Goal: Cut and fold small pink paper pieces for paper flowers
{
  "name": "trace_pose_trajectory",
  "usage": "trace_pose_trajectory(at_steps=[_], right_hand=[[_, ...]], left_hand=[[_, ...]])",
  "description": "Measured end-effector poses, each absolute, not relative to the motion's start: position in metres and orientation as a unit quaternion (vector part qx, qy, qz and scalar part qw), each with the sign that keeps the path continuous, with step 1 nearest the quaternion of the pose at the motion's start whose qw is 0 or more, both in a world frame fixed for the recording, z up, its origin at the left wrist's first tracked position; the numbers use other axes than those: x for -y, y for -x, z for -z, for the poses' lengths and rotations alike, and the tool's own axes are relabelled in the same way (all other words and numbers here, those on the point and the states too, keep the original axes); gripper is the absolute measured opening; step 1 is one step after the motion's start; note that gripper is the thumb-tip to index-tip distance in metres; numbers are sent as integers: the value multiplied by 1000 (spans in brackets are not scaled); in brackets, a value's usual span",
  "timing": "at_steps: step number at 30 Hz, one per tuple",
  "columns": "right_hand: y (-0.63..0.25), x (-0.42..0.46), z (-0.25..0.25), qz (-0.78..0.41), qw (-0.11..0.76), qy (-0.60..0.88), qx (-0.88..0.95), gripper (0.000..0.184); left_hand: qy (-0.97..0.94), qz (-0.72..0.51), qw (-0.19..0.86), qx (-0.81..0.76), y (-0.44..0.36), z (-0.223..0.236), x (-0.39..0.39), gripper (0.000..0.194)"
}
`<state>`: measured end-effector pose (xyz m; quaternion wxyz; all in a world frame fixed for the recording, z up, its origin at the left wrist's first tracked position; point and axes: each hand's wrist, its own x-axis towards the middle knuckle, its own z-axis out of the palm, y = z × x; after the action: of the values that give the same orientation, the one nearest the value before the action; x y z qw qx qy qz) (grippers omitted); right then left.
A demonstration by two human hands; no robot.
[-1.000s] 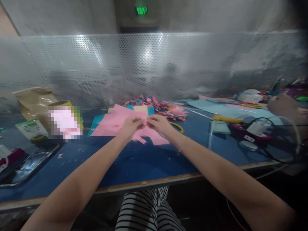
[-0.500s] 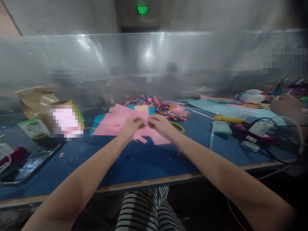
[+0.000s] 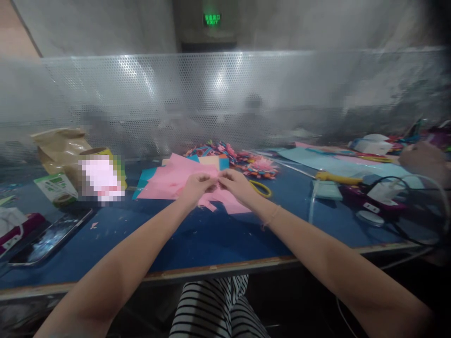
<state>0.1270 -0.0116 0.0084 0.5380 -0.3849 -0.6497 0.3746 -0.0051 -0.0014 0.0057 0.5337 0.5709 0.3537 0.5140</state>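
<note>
A: What does the head view show at the pink sheets [image 3: 169, 180]?

B: At their right-hand part, the left hand [image 3: 198, 185] has thumb and fingers drawn together, and the right hand [image 3: 234, 182] likewise, tips almost meeting. Between them they seem to pinch a small pink paper piece [image 3: 216, 180], over the sheets, though its outline is too blurred to follow

A: How far along does it look?

B: Part way, I'd judge. A narrow pink strip [image 3: 208, 203] juts from the sheets' near edge, so some paper looks already cut or torn, and fringed paper pieces [image 3: 259, 166] lie heaped beyond the sheets to the right. The pinched one isn't let go yet, and much of the pink paper lies flat and broad

A: And around the sheets?

B: Blue paper [image 3: 143, 179] shows at their left edge; just to their right is a yellow loop [image 3: 262, 188], perhaps a scissors handle. Well to the right lies a yellow tool [image 3: 340, 179], well to the left a smartphone [image 3: 51, 239]
</note>
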Motion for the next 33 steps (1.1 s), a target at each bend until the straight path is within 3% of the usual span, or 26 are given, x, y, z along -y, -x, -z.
trace_pose_trajectory(at_steps=[17, 33], right_hand=[[-130, 11, -7, -368, 550, 343, 667, 14], [-132, 8, -7, -453, 564, 340, 601, 15]], left_hand=[[-450, -522, 644, -330, 5, -14, 8, 9], [-509, -547, 569, -342, 5, -12, 5, 18]])
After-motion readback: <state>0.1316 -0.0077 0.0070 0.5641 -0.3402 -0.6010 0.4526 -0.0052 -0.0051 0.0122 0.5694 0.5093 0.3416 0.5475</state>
